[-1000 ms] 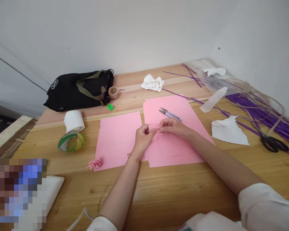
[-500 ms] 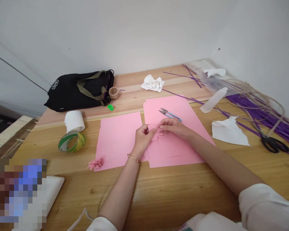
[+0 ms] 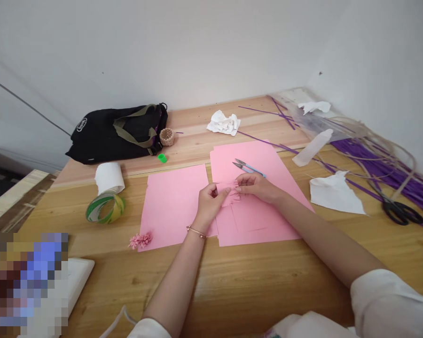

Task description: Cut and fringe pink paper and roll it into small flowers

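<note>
A strip of fringed pink paper is held over the pink sheets, its cut ends pointing right. My left hand is closed on its left part, thumb on top. At the fringed end, my right hand pinches the cut slips between thumb and fingers. Just beyond that hand, thread snips with blue handles lie on the stack. Another pink sheet is at the left, with a small fringed pink paper flower on its near left corner.
Left stand a tape roll, a white paper roll and a black bag. A small woven basket and a green cap sit by the bag. Right lie black scissors, purple strips and white tissue.
My right fingers have shifted slightly right and loosened a little along the fringe, so more cut slips show. The left hand keeps its hold in place.
</note>
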Motion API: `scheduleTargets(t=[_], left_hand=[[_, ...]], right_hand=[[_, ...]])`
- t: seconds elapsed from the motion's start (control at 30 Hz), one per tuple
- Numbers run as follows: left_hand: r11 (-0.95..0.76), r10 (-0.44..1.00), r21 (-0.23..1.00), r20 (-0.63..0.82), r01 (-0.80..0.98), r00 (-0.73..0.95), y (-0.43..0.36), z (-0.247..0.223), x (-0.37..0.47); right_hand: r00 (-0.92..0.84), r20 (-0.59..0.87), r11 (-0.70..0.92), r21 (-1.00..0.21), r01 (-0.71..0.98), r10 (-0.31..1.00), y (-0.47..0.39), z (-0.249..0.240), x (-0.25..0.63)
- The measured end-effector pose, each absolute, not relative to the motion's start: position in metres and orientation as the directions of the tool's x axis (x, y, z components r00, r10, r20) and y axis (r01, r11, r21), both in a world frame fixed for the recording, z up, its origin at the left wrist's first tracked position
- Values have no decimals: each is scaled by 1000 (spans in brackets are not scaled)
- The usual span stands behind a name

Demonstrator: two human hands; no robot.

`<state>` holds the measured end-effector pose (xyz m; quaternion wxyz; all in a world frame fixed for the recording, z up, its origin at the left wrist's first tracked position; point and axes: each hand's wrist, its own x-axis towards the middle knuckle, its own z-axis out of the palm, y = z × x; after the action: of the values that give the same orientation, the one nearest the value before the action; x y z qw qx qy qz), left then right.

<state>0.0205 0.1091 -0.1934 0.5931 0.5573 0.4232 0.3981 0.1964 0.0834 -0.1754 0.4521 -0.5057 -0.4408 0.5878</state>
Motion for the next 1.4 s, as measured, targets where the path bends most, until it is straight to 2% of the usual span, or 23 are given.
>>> scheduleTargets(t=[0.97,1.4], left_hand=[[41,939,999,-42,8,342,109,-195,20],[40,933,998,-52,42,356,107,-189,20]], right_hand=[[-67,-162,-168,-982,-86,984,85,-181,197],[-144,-180,-196,-975,-107,973,83,-176,196]])
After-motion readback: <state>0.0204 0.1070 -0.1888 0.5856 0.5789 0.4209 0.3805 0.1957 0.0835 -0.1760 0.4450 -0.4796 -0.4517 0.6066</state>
